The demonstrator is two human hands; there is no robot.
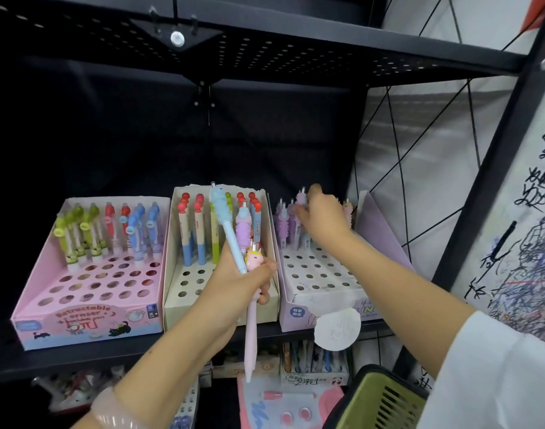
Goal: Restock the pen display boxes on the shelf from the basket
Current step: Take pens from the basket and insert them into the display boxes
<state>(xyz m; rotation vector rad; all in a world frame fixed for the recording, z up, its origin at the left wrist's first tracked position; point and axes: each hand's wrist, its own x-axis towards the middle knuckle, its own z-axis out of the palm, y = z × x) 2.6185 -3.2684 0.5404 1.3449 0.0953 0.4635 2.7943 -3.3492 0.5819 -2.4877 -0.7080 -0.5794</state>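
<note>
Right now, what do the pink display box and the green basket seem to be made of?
The pink display box looks like printed cardboard with a matte finish: folded flat walls, punched round holes. The green basket looks like moulded plastic, slightly glossy, with slotted walls and a dark rim.

Three display boxes are set side by side on a black metal shelf (88, 357). A cream box (175, 308) is placed in the middle; a pink box (88, 329) is set touching its left side, a lilac box (299, 308) just beside its right.
</note>
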